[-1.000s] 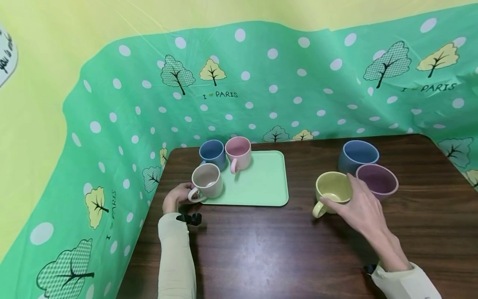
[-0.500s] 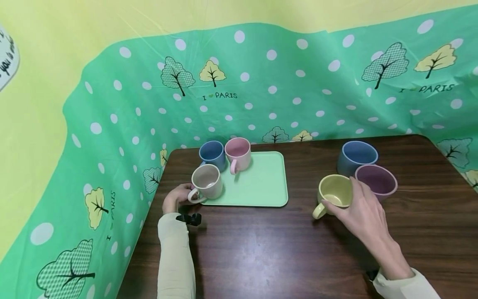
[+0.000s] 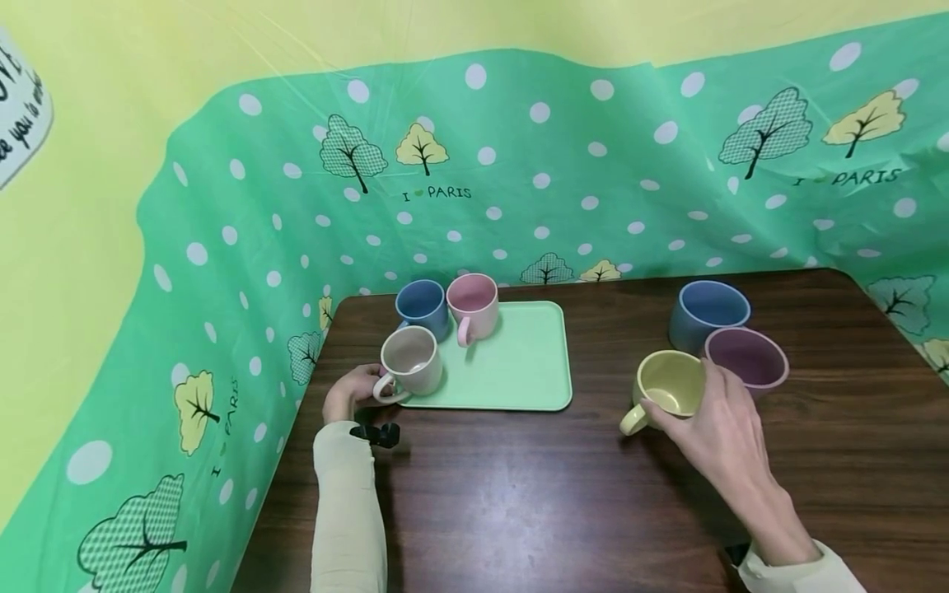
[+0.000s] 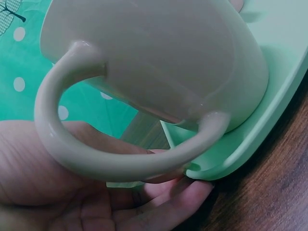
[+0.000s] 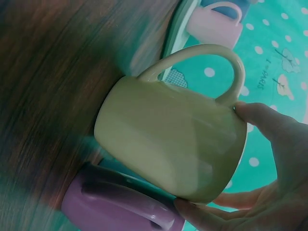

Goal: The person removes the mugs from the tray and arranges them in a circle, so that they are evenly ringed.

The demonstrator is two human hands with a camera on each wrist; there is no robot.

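My right hand point(image 3: 730, 445) grips a yellow mug point(image 3: 667, 383) across its rim. In the right wrist view the thumb presses by the top of the handle point(image 5: 211, 50) and the fingers lie on the opposite side. Close behind that hand is a purple mug point(image 3: 747, 358), with a blue mug point(image 3: 708, 313) farther back. My left hand point(image 3: 354, 391) holds the near left corner of a light green tray point(image 3: 519, 362), its fingers point(image 4: 192, 195) at the tray's edge. Above them is the handle of a greyish-white mug point(image 3: 411, 360), which stands on the tray and hides part of the hand.
A pink mug point(image 3: 473, 305) stands toward the tray's back, beside another blue mug point(image 3: 423, 309) in the back left corner. Bare dark wood tabletop point(image 3: 519, 494) lies in front of the tray and between the two mug groups. A patterned green cloth point(image 3: 511, 165) hangs behind.
The yellow mug has shifted slightly right and toward me with my right hand, closer to the purple mug. My left hand and the tray have stayed put.
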